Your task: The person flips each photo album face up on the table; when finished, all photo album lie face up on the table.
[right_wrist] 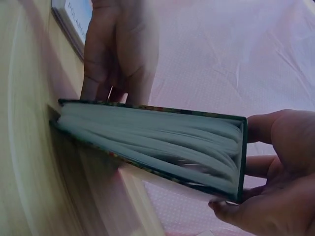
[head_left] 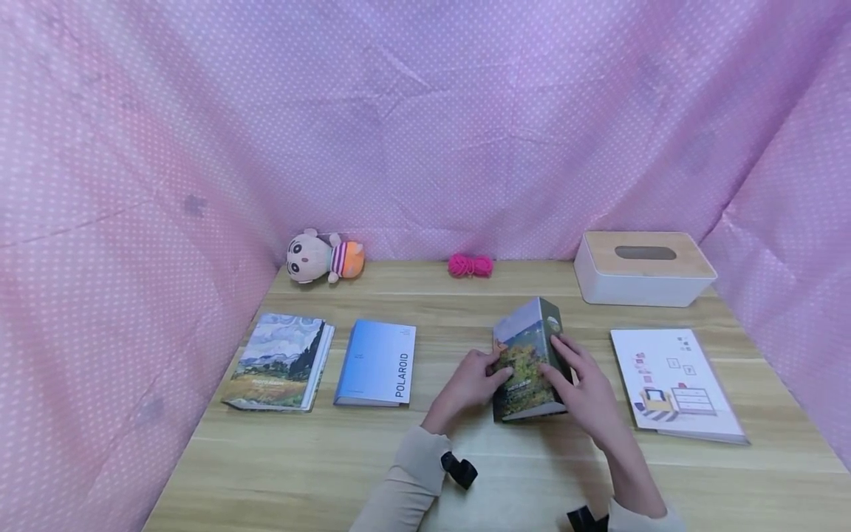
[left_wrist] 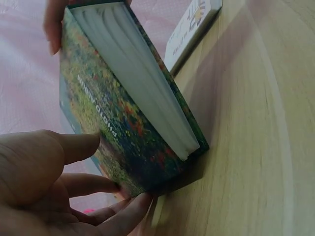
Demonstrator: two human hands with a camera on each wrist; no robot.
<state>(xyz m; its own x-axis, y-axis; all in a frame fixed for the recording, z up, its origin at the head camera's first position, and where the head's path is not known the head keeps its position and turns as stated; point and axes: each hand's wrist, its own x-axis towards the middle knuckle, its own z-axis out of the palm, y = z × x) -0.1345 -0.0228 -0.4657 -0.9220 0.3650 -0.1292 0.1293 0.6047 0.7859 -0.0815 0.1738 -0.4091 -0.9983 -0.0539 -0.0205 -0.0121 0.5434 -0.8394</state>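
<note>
A thick photo album [head_left: 521,362] with a painted landscape cover stands tilted on the table, its dark spine toward the right. My left hand [head_left: 473,384] holds it at the left edge. In the left wrist view the left thumb [left_wrist: 81,147] lies on the front cover and the fingers bend at the cover's edge. My right hand [head_left: 588,388] grips the spine side, thumb near the front cover's edge and fingers along the spine. The right wrist view shows the white page block [right_wrist: 147,137] between the two covers, with fingertips [right_wrist: 256,129] against the spine.
Left of my hands lie a blue POLAROID album [head_left: 377,362] and another landscape album [head_left: 279,362]. A white illustrated album [head_left: 678,384] lies at right. Along the back are a plush doll [head_left: 326,256], pink yarn [head_left: 470,266] and a tissue box [head_left: 645,277], before a pink dotted curtain [head_left: 425,133].
</note>
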